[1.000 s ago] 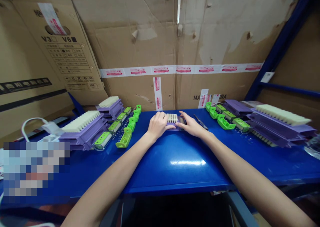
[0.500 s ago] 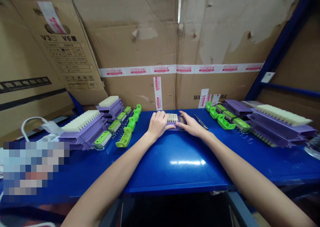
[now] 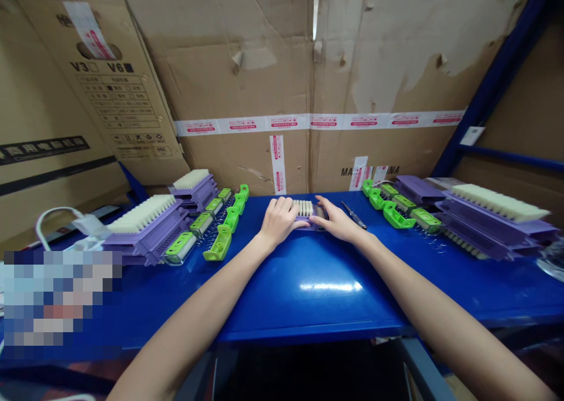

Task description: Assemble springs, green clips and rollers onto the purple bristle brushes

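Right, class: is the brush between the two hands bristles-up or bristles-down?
Bristles-up: the brush shows pale tufts above its purple base; the left hand covers part of it.

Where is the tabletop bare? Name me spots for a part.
Free: the blue tabletop between left forearm and right forearm, up to left hand and right hand; also between left forearm and left-side green brackets. Crowded: both sides, where purple brush blocks stand.

Purple brush (image 3: 304, 211) partly hidden, clear object (image 3: 551, 261) cropped, pixelated patch (image 3: 59, 298) unreadable
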{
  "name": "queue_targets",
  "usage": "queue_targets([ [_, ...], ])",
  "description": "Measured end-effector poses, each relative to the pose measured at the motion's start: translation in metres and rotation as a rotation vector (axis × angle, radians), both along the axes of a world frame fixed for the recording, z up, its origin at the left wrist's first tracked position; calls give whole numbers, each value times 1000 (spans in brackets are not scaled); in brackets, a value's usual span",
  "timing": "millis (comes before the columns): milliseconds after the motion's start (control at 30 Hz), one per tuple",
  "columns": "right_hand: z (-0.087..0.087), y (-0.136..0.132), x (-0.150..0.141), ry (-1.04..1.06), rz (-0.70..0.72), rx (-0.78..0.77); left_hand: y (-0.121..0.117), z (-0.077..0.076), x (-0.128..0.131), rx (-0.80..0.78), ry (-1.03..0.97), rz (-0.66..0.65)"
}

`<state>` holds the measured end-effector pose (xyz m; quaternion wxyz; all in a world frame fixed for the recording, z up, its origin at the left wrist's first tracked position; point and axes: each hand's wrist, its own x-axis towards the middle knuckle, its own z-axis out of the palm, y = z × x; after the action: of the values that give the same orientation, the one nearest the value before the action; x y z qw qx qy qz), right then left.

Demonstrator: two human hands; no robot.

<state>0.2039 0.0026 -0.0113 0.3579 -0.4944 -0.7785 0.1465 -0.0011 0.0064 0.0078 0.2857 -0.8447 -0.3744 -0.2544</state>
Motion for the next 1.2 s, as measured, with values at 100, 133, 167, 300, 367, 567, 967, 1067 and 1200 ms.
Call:
queue_targets([
  [100,1,0,-1,2,0,1,-1,0,0,0,12,-11],
  [133,1,-1,-1,-1,-3,-4,-1,0,-1,-1,14,-15],
  [167,1,-1,-1,-5,-6,-8,0,0,-1,-2,15,-19],
  [300,2,-1,-2,-14,-15,-14,1,-1,-2,13,22,-35],
  [367,1,-1,-1,-15,-13,-11,1,-2,-2,45,24,-45],
  [567,-3,3,0,-15,-16,18,4,-5,-2,206,15,-99],
  [967,-7,6,2,-1,-7,37,7,-5,-4,225,5,-87],
  [1067,-6,6,2,0,-9,30,7,-5,-4,206,1,-85],
  [1200,-5,4,1,-11,-16,23,7,-6,-4,182,-5,-85],
])
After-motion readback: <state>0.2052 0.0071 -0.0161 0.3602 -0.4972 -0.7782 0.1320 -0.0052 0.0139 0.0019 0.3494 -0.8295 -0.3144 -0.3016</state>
